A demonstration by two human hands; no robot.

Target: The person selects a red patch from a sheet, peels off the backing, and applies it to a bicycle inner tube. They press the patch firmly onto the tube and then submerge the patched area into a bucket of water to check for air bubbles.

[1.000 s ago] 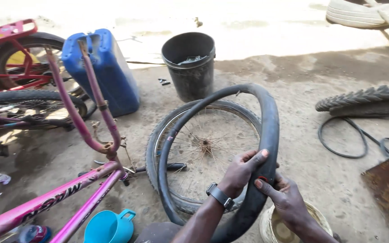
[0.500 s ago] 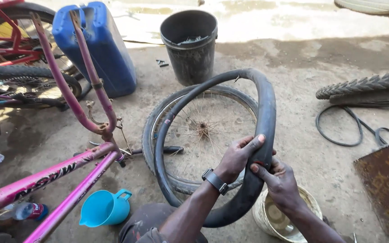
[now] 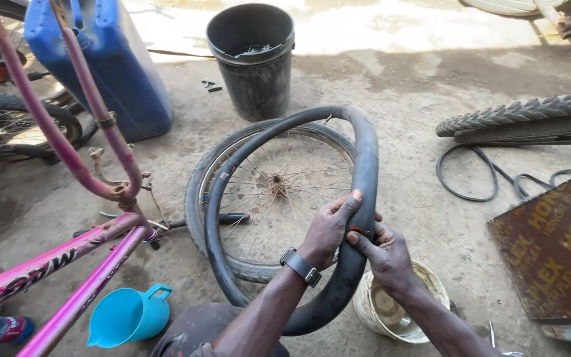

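My left hand (image 3: 327, 229), with a watch on its wrist, grips a black inflated inner tube (image 3: 367, 158) held upright in front of me. My right hand (image 3: 384, 254) pinches the same tube from the right, its fingers at a small red spot on the rubber. Behind the tube a spoked bicycle wheel (image 3: 273, 186) with its tyre lies flat on the dirt ground. A small white bucket (image 3: 431, 285) sits on the ground under my right forearm.
A pink bicycle frame (image 3: 67, 152) stands at left, a light blue jug (image 3: 127, 316) below it. A blue jerrycan (image 3: 117, 66) and a black bucket (image 3: 252, 59) stand behind. A knobby tyre (image 3: 523, 116), a loose black cord (image 3: 490, 178) and a brown board (image 3: 556, 244) lie at right.
The view has moved closer and tipped lower. Both hands have stayed on the tube, and the right fingers now press at the red spot.
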